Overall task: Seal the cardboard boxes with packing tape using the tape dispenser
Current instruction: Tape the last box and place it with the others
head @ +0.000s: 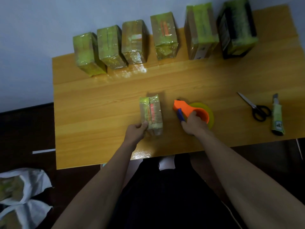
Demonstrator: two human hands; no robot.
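A small cardboard box (151, 113) wrapped in greenish tape lies near the middle of the wooden table (99, 113). My left hand (136, 132) grips its near left corner, thumb on top. An orange tape dispenser (189, 111) with a yellow-green tape roll (209, 116) rests on the table just right of the box. My right hand (193, 124) holds its blue handle from the near side. A gap of table separates dispenser and box.
Several taped boxes (133, 42) stand in a row along the table's far edge. Scissors (255, 107) and a utility knife (277, 116) lie at the right. White sacks (21, 195) sit on the dark floor at lower left. A pale wall lies behind.
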